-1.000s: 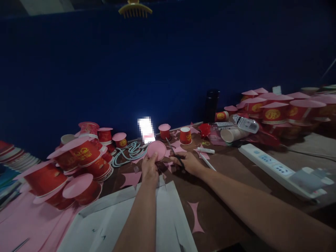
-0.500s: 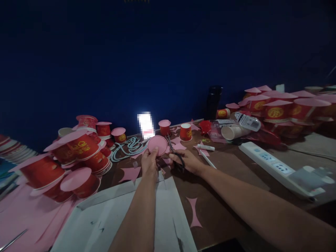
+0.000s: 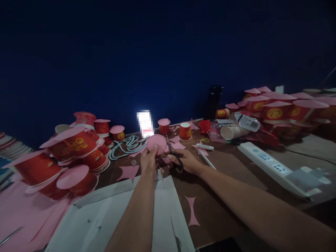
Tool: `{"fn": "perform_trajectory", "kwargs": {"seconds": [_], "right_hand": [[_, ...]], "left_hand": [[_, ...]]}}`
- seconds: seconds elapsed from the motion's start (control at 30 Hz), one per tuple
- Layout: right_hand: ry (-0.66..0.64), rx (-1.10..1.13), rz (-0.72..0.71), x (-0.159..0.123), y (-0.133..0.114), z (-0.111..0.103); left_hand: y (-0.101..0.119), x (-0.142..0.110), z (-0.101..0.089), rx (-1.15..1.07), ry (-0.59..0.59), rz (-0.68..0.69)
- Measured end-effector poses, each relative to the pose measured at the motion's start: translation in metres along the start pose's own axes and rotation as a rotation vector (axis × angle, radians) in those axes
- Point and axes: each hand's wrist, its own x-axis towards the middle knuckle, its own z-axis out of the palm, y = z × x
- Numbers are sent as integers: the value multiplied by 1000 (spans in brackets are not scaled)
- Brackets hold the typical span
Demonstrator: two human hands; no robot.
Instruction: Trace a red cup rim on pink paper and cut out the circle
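Left grip (image 3: 148,161) pinches a pink disc (image 3: 157,142) over the desk (image 3: 220,213), seemingly cut round, right grip (image 3: 187,161) holding scissors (image 3: 171,149) just right of it; disc-topped cups (image 3: 82,144) crowd left and right, one far cup (image 3: 185,133) uncovered.

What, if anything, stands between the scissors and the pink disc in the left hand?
Nothing visible: the scissors in the right hand sit beside the pink disc, which the left hand grips; contact is unclear.

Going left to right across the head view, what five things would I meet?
Coiled pale blue cable, round pink paper disc, black-handled metal scissors, tall black cylindrical bottle, long white plastic power strip.
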Motion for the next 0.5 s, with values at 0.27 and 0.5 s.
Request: {"fn": "perform_trajectory", "kwargs": {"seconds": [0.27,0.5], "right_hand": [[13,-10,-10,0,-3,0],[39,-16,-18,0,-3,1]], "left_hand": [[3,-3,2,47,-11,-1],[3,-2,1,90,9,-1]]}}
